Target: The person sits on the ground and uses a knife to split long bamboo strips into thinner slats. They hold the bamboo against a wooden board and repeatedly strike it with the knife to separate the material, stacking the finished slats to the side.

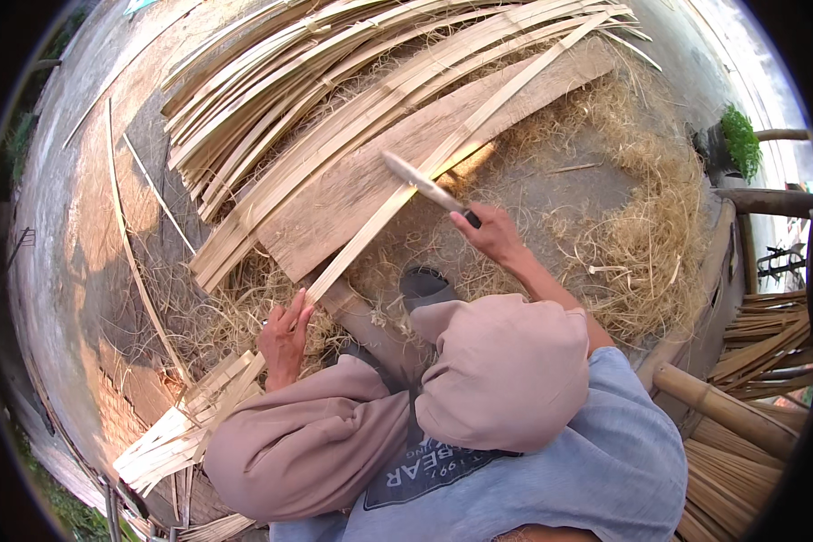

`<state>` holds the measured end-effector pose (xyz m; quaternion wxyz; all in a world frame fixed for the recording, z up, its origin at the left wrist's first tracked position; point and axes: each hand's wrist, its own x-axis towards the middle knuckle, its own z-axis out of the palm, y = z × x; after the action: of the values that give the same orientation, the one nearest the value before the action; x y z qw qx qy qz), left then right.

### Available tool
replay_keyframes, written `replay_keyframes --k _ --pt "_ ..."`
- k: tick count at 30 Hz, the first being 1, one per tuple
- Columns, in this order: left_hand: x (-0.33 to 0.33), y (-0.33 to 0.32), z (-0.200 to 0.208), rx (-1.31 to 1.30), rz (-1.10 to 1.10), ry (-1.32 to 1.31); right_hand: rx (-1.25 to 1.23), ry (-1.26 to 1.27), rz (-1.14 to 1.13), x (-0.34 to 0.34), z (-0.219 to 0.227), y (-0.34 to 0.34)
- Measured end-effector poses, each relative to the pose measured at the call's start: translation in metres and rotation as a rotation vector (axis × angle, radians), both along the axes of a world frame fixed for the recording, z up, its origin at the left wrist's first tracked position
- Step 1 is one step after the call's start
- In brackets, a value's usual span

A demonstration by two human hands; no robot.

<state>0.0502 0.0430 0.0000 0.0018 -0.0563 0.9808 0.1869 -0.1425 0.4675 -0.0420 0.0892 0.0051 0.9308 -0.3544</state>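
My left hand (285, 337) is closed around the near end of a long, pale bamboo strip (363, 238). The strip slants away to the upper right, over a broad wooden board (334, 199). In my right hand (494, 237) is a knife (422, 184) with a dark handle, its fingers wrapped round the grip. The knife's blade points up and left and lies across the strip near its middle; whether it cuts into the strip cannot be made out. The blade looks slightly blurred.
Many split bamboo strips (271, 99) are stacked beyond the board. Curly shavings (637, 244) cover the ground at right. More pale strips (185, 420) lie at lower left, beside my knee. A thick bamboo pole (723, 411) and bundled strips (763, 348) stand at right.
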Motion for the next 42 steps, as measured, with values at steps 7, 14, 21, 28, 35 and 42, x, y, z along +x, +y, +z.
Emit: replay_keyframes --k 7,14,21,28,35,42 --pt "-0.018 0.017 0.009 0.108 0.038 -0.004 -0.015 0.064 0.188 0.009 0.013 -0.032" --pt "0.043 -0.037 0.001 0.089 0.091 -0.148 -0.038 0.095 -0.529 -0.078 0.005 0.099" --pt "-0.039 0.047 -0.026 0.22 -0.031 0.041 -0.087 0.042 -0.143 0.002 -0.004 -0.025" --pt "-0.048 0.026 -0.015 0.397 0.054 -0.202 -0.019 0.24 0.254 0.062 -0.001 -0.045" --pt "-0.041 0.013 -0.011 0.578 0.152 -0.292 -0.022 0.054 0.135 0.019 0.008 -0.035" --pt "0.013 -0.051 -0.007 0.538 0.119 -0.329 0.082 0.244 -0.345 -0.065 -0.002 0.079"
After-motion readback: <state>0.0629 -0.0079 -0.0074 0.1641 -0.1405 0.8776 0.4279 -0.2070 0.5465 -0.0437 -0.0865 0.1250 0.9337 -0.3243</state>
